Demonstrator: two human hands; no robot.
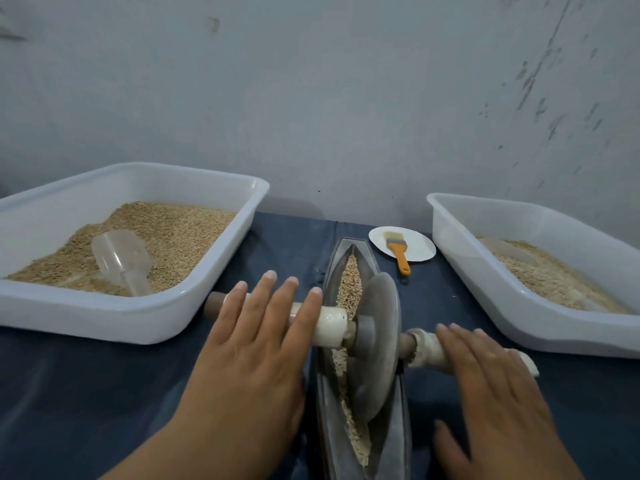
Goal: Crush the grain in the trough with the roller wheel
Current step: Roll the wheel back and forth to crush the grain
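Note:
A long, narrow grey trough [332,265] runs away from me on the dark blue cloth, with tan grain [350,282] along its groove. The grey roller wheel [375,344] stands upright in the groove near the trough's middle. An axle with white sleeves sticks out to both sides. My left hand [256,344] lies flat over the left handle [330,325], fingers straight. My right hand [491,379] lies flat over the right handle [427,348], fingers straight too.
A white tub [114,317] of grain with a clear scoop [121,258] sits at the left. Another white tub [450,233] with crushed grain sits at the right. A white plate [420,247] carrying an orange-handled brush [398,252] lies behind the trough. A wall is close behind.

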